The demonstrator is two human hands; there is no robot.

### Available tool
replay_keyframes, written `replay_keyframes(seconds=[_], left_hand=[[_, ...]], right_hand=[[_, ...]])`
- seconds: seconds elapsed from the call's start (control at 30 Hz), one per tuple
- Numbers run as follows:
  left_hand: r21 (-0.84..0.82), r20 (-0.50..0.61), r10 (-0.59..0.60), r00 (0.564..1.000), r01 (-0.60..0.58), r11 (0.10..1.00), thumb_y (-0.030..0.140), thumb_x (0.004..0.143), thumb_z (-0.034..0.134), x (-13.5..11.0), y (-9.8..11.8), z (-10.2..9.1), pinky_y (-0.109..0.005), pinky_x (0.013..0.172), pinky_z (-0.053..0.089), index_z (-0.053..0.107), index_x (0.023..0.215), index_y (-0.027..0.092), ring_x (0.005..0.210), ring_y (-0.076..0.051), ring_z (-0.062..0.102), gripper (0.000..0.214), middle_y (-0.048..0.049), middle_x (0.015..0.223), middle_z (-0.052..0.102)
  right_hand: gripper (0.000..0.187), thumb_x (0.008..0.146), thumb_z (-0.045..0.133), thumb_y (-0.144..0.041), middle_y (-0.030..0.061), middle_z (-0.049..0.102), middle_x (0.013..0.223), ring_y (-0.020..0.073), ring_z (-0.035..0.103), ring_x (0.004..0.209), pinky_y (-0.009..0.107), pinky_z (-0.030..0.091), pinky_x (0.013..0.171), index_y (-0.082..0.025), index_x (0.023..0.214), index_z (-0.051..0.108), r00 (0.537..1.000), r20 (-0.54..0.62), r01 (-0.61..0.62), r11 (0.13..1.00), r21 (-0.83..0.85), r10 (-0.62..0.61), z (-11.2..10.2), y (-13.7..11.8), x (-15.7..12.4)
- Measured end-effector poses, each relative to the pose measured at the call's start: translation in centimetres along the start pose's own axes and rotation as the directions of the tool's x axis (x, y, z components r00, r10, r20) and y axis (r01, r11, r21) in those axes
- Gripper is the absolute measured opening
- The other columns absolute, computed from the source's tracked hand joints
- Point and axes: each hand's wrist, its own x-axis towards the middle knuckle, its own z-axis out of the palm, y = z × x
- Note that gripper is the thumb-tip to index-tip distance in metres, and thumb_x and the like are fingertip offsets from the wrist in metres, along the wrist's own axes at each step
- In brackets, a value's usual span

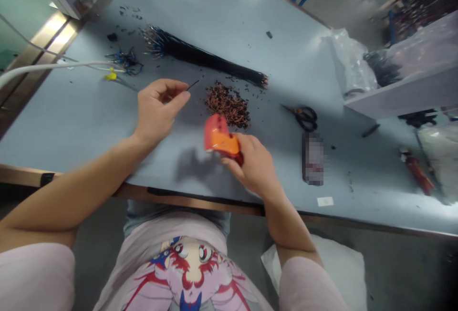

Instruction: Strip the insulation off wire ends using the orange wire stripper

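Observation:
Between thumb and fingertips, my left hand (154,109) pinches a short black wire (193,83), its free end pointing up and right. An orange and red wire stripper (222,140) is gripped in my right hand (256,164), slightly blurred, above the table's near side. Just beyond the stripper lies a heap of short wire pieces (229,103) with bare copper showing. A long bundle of black wires (214,61) stretches behind it, with blue and metal ends at left and copper ends at right. The stripper and the wire in my left hand are apart.
Black scissors (306,118) lie right of the heap, near a pixelated dark object (313,159) and a white label (325,201). A red-handled tool (418,171) is farther right, below a shelf with plastic bags (352,60). A white cable (53,66) reaches blue-ended pieces (127,59).

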Motion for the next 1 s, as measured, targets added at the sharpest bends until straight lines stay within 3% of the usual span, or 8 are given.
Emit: replay_keyframes(seconds=[0.1,0.23,0.37,0.47,0.67,0.8,0.87,1.0], left_hand=[[0.083,0.062,0.095,0.994,-0.100,0.992,0.029,0.078,0.068,-0.4,0.5,-0.1,-0.028,0.065,0.050,0.069,0.083,0.024,0.070,-0.012,0.061,0.007,0.0011,0.078,0.069],[0.200,0.182,0.314,0.932,-0.348,0.916,0.025,0.081,0.064,-1.3,1.3,0.0,-0.032,0.074,0.049,0.066,0.080,0.023,0.077,-0.014,0.060,0.003,0.0014,0.079,0.068],[0.163,0.339,0.496,0.800,-0.569,0.806,0.023,0.081,0.062,-2.2,1.5,0.5,-0.033,0.075,0.047,0.066,0.079,0.020,0.077,-0.015,0.060,0.005,0.0006,0.078,0.068],[0.115,0.440,0.515,0.736,-0.615,0.780,0.024,0.081,0.060,-2.8,1.4,0.9,-0.033,0.073,0.046,0.067,0.079,0.021,0.076,-0.016,0.060,0.008,-0.0009,0.077,0.069],[0.080,0.521,0.536,0.664,-0.663,0.744,0.026,0.082,0.060,-3.6,1.2,1.3,-0.032,0.070,0.043,0.068,0.080,0.021,0.075,-0.016,0.058,0.009,-0.0021,0.077,0.069],[0.107,0.604,0.519,0.604,-0.707,0.699,0.025,0.082,0.058,-2.9,1.0,0.9,-0.033,0.071,0.042,0.067,0.080,0.023,0.080,-0.018,0.059,0.010,-0.0019,0.081,0.070],[0.154,0.566,0.512,0.646,-0.693,0.704,0.024,0.081,0.059,-1.9,0.9,0.4,-0.035,0.072,0.042,0.067,0.079,0.022,0.081,-0.019,0.059,0.009,-0.0023,0.081,0.070],[0.187,0.298,0.268,0.916,-0.332,0.925,0.026,0.079,0.064,-0.1,0.8,-0.3,-0.033,0.074,0.045,0.070,0.078,0.022,0.076,-0.016,0.059,0.007,-0.0001,0.078,0.070]], right_hand=[[0.053,0.083,0.056,-0.055,0.0175,0.060,0.108,0.0327,0.052,0.097,0.047,0.038,0.086,-0.015,0.118,0.056,0.981,0.168,0.145,0.952,-0.270,-0.102,1.3,-1.0,0.2],[0.053,0.083,0.057,-0.057,0.0148,0.061,0.107,0.0290,0.053,0.096,0.043,0.041,0.085,-0.016,0.115,0.057,0.963,0.224,0.204,0.952,-0.229,-0.152,1.7,-1.0,0.3],[0.039,0.087,0.055,-0.047,0.0126,0.063,0.103,0.0260,0.057,0.096,0.040,0.045,0.084,-0.017,0.112,0.056,0.987,-0.062,0.142,0.985,-0.100,-0.149,1.5,0.3,0.2],[0.034,0.088,0.056,-0.035,0.0105,0.064,0.099,0.0228,0.060,0.091,0.037,0.048,0.081,-0.018,0.117,0.050,0.932,-0.348,0.094,0.995,-0.042,-0.103,1.6,1.1,0.3],[0.015,0.090,0.047,-0.018,0.0076,0.066,0.095,0.0188,0.060,0.090,0.030,0.049,0.078,-0.021,0.097,0.060,0.920,-0.308,0.218,0.970,-0.112,-0.242,1.7,1.0,0.6],[0.010,0.080,0.051,-0.014,0.0047,0.063,0.079,0.0187,0.057,0.078,0.030,0.047,0.069,-0.020,0.076,0.058,0.919,-0.338,0.155,0.974,-0.165,-0.203,1.3,1.4,0.7],[0.011,0.076,0.051,-0.013,0.0032,0.058,0.071,0.0187,0.055,0.073,0.030,0.046,0.066,-0.020,0.069,0.055,0.886,-0.445,0.068,0.984,-0.163,-0.135,0.6,2.2,0.9],[0.016,0.082,0.047,-0.015,0.0035,0.060,0.073,0.0177,0.055,0.068,0.031,0.046,0.065,-0.020,0.084,0.063,0.829,-0.559,-0.039,0.993,-0.108,-0.028,-0.7,3.8,1.5]])
